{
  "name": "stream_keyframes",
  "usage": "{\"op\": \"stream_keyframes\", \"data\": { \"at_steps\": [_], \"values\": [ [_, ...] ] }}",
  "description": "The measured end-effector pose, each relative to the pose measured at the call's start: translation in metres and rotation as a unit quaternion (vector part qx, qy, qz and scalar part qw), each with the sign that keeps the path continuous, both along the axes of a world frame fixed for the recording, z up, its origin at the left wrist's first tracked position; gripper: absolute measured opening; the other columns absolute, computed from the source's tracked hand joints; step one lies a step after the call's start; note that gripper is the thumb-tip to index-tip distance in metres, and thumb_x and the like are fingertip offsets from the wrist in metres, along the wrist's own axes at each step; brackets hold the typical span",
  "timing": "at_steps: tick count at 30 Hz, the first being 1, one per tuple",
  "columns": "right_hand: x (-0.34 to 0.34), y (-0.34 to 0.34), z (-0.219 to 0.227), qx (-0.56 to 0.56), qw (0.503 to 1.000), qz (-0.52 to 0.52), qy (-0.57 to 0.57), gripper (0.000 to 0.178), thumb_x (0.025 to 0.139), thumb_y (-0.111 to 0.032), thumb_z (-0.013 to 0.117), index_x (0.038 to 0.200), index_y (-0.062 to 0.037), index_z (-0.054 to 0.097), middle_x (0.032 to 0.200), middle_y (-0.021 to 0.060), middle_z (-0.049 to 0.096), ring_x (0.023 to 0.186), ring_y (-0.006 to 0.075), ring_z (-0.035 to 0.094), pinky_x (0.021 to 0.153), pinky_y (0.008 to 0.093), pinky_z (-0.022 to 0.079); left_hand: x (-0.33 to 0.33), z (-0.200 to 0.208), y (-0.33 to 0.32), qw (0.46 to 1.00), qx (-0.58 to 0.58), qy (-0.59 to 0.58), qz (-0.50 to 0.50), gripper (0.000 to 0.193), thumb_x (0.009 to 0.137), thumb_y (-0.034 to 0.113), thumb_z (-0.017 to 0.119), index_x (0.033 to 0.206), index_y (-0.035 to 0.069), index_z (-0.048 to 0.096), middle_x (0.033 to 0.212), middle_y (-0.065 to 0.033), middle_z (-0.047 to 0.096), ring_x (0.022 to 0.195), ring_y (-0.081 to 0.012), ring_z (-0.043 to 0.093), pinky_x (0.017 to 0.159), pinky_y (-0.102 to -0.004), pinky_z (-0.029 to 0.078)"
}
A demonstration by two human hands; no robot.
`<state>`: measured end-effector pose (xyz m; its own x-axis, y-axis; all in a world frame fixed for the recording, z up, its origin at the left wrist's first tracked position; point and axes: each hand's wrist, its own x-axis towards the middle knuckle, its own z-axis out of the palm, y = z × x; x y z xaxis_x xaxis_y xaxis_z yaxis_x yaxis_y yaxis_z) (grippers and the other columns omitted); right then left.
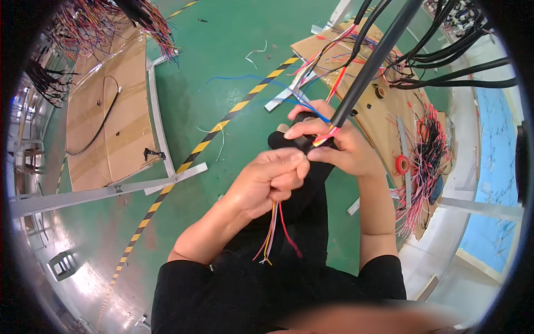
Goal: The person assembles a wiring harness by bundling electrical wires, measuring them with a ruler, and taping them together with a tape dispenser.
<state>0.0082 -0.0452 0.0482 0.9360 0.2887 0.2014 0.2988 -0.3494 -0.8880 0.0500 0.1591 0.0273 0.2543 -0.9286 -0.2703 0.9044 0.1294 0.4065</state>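
My left hand point(275, 178) is closed in a pinch around a bundle of thin coloured wires. The loose ends of these wires point(272, 234), red, yellow, white and pink, hang below the fist. Just to the right, my right hand point(347, 147) curls its fingers and thumb around the end of a thick black cable point(370, 72), where red, yellow and white wires come out. Blue wires point(314, 110) stick out past my right fingers to the upper left. Both hands are close together in front of my body, and the wires between the fingertips are partly hidden.
A cardboard-topped table point(389, 111) at right holds a red tape roll point(401, 165), a metal ruler point(403, 145) and a heap of wires point(431, 150). More black cables point(445, 58) hang there. Another cardboard-covered table point(105, 133) stands at left. Striped tape point(211, 135) crosses the green floor.
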Motion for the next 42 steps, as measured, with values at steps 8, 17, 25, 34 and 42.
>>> {"op": "stream_keyframes", "data": {
  "at_steps": [8,17,25,34,42],
  "values": [
    [-0.049,0.034,-0.026,0.102,0.947,-0.304,-0.009,0.014,0.087,-0.008,0.065,0.097,-0.0002,0.061,0.113,0.0110,0.056,0.094,0.0155,0.056,0.080,0.0272,0.046,-0.004,-0.032,-0.033,0.557,0.083,-0.756,0.332,0.011,0.082,0.002,0.065,0.091,-0.002,0.060,0.066,-0.0130,0.057,0.056,-0.0260,0.057,0.052,-0.0342,0.046],
    [-0.083,0.035,-0.022,0.133,0.964,-0.213,0.084,0.012,0.083,-0.015,0.066,0.075,-0.0067,0.068,0.078,0.0053,0.065,0.084,0.0170,0.060,0.080,0.0292,0.046,0.037,-0.036,-0.058,0.330,0.095,-0.912,0.226,0.007,0.083,0.008,0.062,0.085,0.003,0.058,0.064,-0.0077,0.053,0.056,-0.0235,0.055,0.050,-0.0349,0.044],
    [-0.101,-0.113,-0.073,-0.127,0.796,-0.590,0.036,0.024,0.092,-0.024,0.058,0.101,-0.0030,0.064,0.099,0.0077,0.063,0.094,0.0185,0.058,0.079,0.0302,0.047,0.038,-0.018,-0.075,0.841,0.150,-0.508,0.106,0.024,0.100,0.021,0.045,0.108,0.005,0.061,0.063,0.0019,0.051,0.054,-0.0042,0.039,0.047,-0.0213,0.030],
    [-0.132,-0.182,-0.123,-0.505,0.626,-0.568,-0.174,0.025,0.090,-0.018,0.056,0.112,-0.0084,0.062,0.112,0.0125,0.062,0.105,0.0314,0.057,0.091,0.0393,0.044,0.020,-0.025,-0.096,0.949,0.091,-0.292,0.072,0.015,0.098,0.021,0.050,0.098,0.008,0.057,0.087,-0.0047,0.063,0.071,-0.0100,0.057,0.060,-0.0237,0.049],
    [-0.234,-0.253,-0.117,-0.290,0.687,-0.663,0.068,0.019,0.082,-0.023,0.062,0.093,-0.0084,0.069,0.083,0.0147,0.066,0.084,0.0327,0.064,0.074,0.0422,0.050,-0.004,-0.032,-0.115,0.983,0.006,-0.171,0.070,0.017,0.097,0.024,0.054,0.102,0.007,0.054,0.094,-0.0026,0.058,0.079,-0.0107,0.057,0.071,-0.0270,0.052]
  ]
}}
